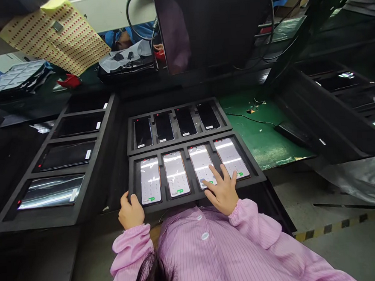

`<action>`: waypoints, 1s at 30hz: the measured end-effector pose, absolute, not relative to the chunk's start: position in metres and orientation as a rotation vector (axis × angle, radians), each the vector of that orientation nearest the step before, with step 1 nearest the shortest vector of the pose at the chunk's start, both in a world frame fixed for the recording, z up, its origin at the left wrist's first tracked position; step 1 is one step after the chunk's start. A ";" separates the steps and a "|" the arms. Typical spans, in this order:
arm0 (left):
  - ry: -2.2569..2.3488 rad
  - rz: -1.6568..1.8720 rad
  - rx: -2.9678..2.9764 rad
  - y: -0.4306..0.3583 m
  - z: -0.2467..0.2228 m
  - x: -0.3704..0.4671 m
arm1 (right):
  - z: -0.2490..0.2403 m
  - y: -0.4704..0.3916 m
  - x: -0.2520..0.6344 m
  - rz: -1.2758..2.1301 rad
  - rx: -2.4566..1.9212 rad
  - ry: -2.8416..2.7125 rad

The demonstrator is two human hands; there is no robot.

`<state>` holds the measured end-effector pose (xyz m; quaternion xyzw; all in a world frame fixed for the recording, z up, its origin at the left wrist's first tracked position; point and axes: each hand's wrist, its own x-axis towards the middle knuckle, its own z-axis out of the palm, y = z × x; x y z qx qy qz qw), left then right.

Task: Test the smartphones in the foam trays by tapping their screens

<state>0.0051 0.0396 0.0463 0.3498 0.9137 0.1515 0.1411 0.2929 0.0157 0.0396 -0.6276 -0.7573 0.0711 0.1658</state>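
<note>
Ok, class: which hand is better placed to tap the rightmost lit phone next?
Probably the right hand: it is spread beside the lower end of that phone. The left hand is at the near tray's left corner, with three other lit phones in between.

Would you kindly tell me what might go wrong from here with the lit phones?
The right hand spreads across the third phone from the left and the fourth phone, so a stray finger might tap the wrong keypad.

The left hand is at the front tray's near left corner; a nudge could perhaps push it against the back tray close behind.
</note>
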 end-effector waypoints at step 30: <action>2.642 0.457 1.036 0.038 0.043 0.003 | 0.030 0.019 0.296 0.029 -1.924 -1.815</action>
